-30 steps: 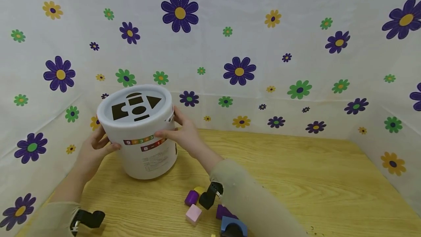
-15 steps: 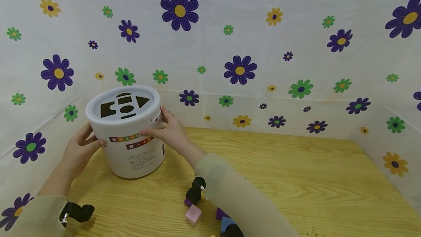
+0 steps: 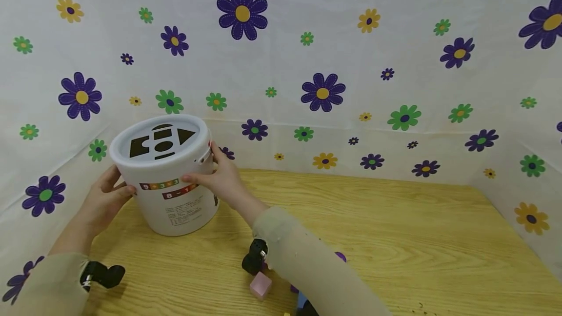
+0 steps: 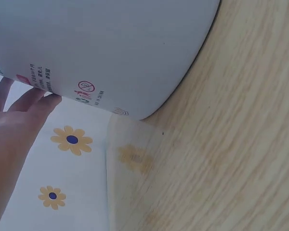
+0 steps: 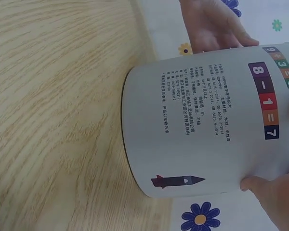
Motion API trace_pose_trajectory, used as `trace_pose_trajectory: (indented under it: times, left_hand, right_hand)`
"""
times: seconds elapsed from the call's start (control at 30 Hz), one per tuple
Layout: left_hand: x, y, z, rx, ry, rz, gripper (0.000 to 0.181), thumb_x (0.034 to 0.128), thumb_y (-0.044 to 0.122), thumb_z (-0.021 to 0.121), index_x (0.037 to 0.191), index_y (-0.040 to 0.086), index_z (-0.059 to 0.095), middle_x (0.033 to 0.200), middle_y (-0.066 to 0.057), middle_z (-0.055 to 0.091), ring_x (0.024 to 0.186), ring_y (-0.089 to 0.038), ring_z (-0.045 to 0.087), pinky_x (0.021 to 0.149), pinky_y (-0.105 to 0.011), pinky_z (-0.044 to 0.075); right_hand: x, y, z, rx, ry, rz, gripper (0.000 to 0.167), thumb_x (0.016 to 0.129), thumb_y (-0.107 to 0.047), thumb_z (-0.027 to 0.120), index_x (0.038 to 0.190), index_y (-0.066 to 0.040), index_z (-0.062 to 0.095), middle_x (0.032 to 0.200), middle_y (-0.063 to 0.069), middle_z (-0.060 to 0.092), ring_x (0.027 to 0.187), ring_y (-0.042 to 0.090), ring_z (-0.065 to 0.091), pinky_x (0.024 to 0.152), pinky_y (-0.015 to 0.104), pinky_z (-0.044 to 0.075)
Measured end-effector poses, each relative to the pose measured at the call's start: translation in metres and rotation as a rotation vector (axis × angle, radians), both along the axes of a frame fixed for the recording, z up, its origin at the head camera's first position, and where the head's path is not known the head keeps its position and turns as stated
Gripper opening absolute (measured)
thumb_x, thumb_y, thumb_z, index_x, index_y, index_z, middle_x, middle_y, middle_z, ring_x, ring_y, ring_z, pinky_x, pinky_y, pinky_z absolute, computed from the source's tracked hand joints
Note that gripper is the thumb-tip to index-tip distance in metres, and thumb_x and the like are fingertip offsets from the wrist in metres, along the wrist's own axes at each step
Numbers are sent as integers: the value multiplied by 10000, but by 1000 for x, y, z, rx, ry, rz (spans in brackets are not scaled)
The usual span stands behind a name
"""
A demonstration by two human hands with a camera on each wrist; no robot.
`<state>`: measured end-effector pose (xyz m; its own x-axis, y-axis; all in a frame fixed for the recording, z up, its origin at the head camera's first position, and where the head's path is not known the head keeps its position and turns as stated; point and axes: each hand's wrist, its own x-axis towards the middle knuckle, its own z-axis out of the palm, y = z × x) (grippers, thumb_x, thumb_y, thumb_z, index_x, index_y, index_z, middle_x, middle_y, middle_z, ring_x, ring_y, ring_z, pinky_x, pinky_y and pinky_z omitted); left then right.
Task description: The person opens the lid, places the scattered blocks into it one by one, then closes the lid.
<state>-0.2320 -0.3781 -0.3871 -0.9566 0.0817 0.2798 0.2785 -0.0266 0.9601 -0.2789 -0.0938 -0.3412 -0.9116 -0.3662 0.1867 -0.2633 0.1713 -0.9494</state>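
A white lidded bucket (image 3: 175, 216) with shape cutouts in its lid (image 3: 149, 152) is at the left back of the wooden table. Printed sums and small text mark its side. My left hand (image 3: 103, 201) grips its left side, thumb toward the front and the other fingers partly hidden behind. From the right, my right hand (image 3: 224, 179) holds it near the handle joint, thumb lying across the front print. In the left wrist view, the bucket's lower edge (image 4: 149, 113) is at the tabletop; I cannot tell whether its whole base touches.
In front lie a pink cube (image 3: 261, 285), a blue block (image 3: 301, 301) and purple pieces (image 3: 340, 256), partly hidden by my right sleeve (image 3: 316, 267). A flower-patterned cloth (image 3: 281, 52) walls the table (image 3: 373, 228) at the back and sides.
Both hands have shifted the bucket to the left, mostly in the first half second and slightly since. My right forearm has moved left too, covering and uncovering some blocks.
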Motion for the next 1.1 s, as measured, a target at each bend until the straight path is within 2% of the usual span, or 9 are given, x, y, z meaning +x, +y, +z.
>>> trace_pose_trajectory:
  times: [0.07, 0.3, 0.43, 0.53, 0.63, 0.73, 0.83, 0.97, 1.1]
  left_hand:
    - [-1, 0, 1, -7, -12, -1, 736, 949, 18, 545, 1531, 315, 207, 1596, 35, 83, 1405, -356, 133, 907, -128, 445]
    - [0, 1, 1, 21, -11, -35, 734, 956, 25, 527, 1536, 310, 177, 1587, 36, 104, 1427, -338, 76, 947, -150, 429]
    - [4, 2, -1, -63, -15, -28, 718, 983, 92, 507, 1534, 355, 128, 1599, 56, 42, 1443, -327, 1, 1004, -147, 376]
    - [8, 5, -3, -122, -10, -12, 690, 1005, 141, 472, 1533, 368, 90, 1602, 48, 11, 1441, -330, -25, 1026, -131, 337]
    - [13, 12, -7, -133, 0, 32, 676, 1011, 151, 463, 1533, 365, 91, 1600, 33, 42, 1446, -308, 21, 1082, -181, 294]
    - [17, 25, -11, -118, 10, 94, 716, 996, 120, 489, 1530, 372, 84, 1592, 32, 63, 1446, -262, 42, 1173, -360, 146]
    - [19, 39, -13, -92, 34, 167, 779, 968, 86, 532, 1532, 361, 70, 1592, 35, 45, 1448, -233, 11, 1159, -512, -22]
    - [21, 53, -16, -47, 64, 239, 861, 927, 50, 588, 1533, 347, 53, 1594, 31, 32, 1450, -208, -20, 1148, -486, -97]
    - [22, 63, -17, -32, 81, 292, 966, 870, -2, 647, 1518, 383, 44, 1569, 1, 110, 1429, -181, 56, 1162, -443, -69]
  right_hand:
    - [1, 0, 0, 0, 9, 0, 1061, 712, -388, 835, 1538, -227, 189, 1498, -37, 359, 1355, 252, 355, 1055, 439, 385]
    - [2, 1, -1, -6, 33, 13, 1032, 728, -370, 829, 1536, -252, 198, 1489, -48, 370, 1345, 226, 369, 1043, 436, 401]
    - [2, 4, -1, -11, 27, 44, 1005, 742, -338, 826, 1529, -306, 201, 1466, -62, 394, 1334, 202, 377, 1020, 416, 427]
    - [2, 10, -3, -4, 61, 87, 1003, 751, -297, 827, 1529, -310, 194, 1462, -75, 385, 1334, 187, 365, 1014, 414, 433]
    - [1, 17, -4, 15, 96, 122, 1007, 756, -275, 826, 1534, -288, 187, 1494, -76, 340, 1346, 212, 354, 1015, 413, 434]
    - [3, 27, -4, 45, 80, 136, 1024, 762, -283, 819, 1543, -252, 157, 1540, -49, 264, 1367, 238, 331, 1018, 369, 434]
    - [7, 37, -5, 60, 51, 154, 1020, 772, -267, 809, 1545, -234, 144, 1561, -23, 219, 1381, 225, 307, 1020, 314, 428]
    - [13, 53, -5, 74, 61, 185, 987, 774, -241, 806, 1538, -252, 181, 1558, -23, 227, 1380, 211, 309, 1023, 295, 422]
    - [18, 66, -2, 109, 142, 202, 882, 807, -228, 776, 1520, -241, 257, 1537, -6, 276, 1363, 216, 337, 1024, 288, 419]
